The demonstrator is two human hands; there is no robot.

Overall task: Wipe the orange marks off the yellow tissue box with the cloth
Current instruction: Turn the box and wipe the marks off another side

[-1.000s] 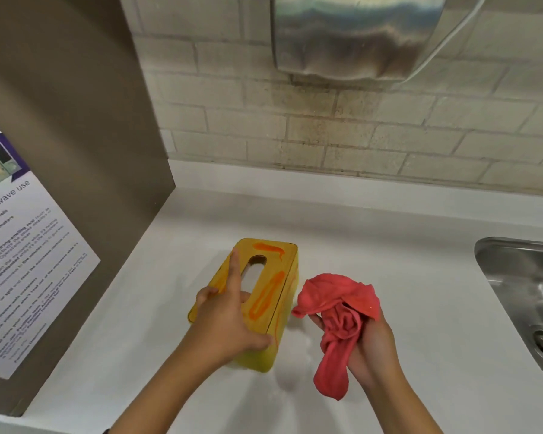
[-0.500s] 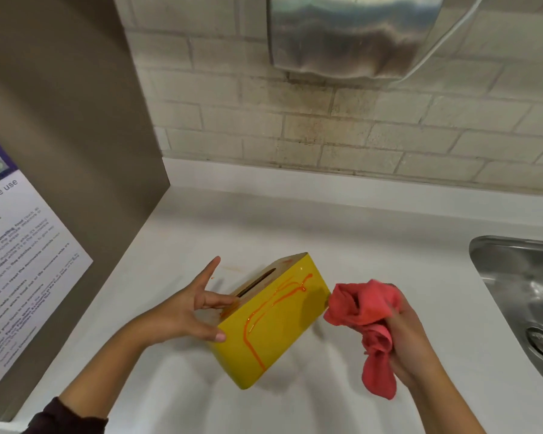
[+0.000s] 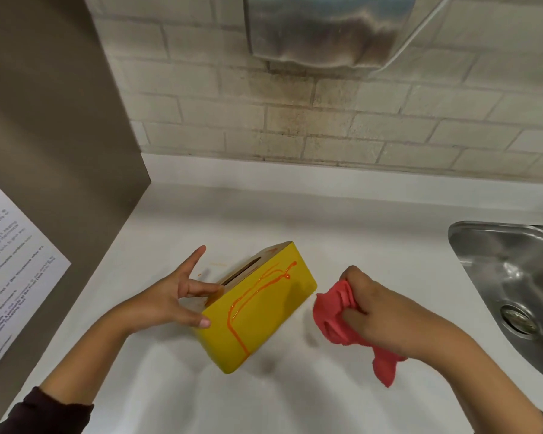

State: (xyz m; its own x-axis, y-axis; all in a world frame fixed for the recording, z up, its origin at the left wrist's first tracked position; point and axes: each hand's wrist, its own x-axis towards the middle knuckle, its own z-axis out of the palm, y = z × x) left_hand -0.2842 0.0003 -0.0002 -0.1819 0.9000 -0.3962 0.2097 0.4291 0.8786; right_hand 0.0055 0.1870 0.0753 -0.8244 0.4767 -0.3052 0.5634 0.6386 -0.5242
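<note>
A printed notice (image 3: 13, 277) is seen on the brown panel at the left edge of the counter (image 3: 358, 230). Near the counter's middle the box (image 3: 273, 321) is held tipped, its left end pinched between the thumb and curled fingers of the left hand (image 3: 170, 296), index finger straight. Orange marks (image 3: 257, 288) are seen on its near side. Just right of it, not touching, the cloth (image 3: 333, 317) is bunched in the right hand (image 3: 380, 311). A sink (image 3: 508, 277) is set at the right edge.
</note>
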